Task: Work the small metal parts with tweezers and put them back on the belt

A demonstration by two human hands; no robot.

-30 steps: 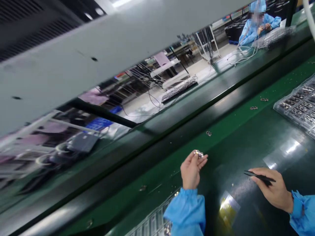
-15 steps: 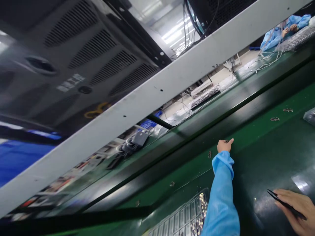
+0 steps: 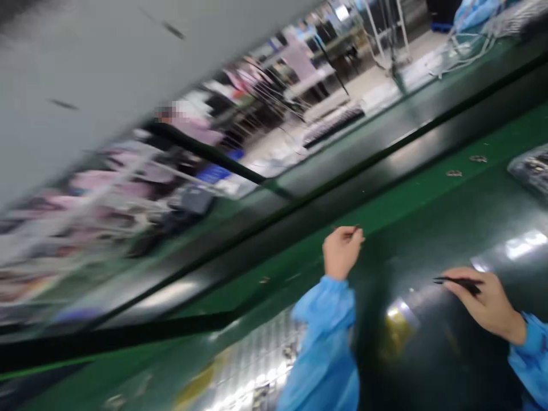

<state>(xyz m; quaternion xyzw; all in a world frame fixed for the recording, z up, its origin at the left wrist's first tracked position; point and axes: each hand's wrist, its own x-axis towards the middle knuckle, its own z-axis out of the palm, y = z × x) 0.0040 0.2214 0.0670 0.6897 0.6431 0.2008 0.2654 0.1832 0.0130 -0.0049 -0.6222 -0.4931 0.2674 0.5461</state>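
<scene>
My left hand (image 3: 341, 252) is raised over the green work surface (image 3: 411, 211), its fingertips pinched on a small dark part (image 3: 355, 229) that blur makes hard to make out. My right hand (image 3: 486, 302) rests lower right, holding black tweezers (image 3: 458, 282) between thumb and fingers. Two small metal parts (image 3: 454, 173) lie on the green surface beyond my left hand. Blue sleeves cover both my forearms.
A clear tray of metal parts (image 3: 531, 165) sits at the right edge, and another tray (image 3: 248, 365) lies below my left arm. A dark rail (image 3: 342, 200) crosses the bench. A grey beam (image 3: 85, 74) overhangs upper left. A co-worker's blue sleeve (image 3: 475, 14) shows far upper right.
The view has swung and blurred as my head moved. My left hand stays raised with its fingertips pinched, and the tweezers remain in my right hand.
</scene>
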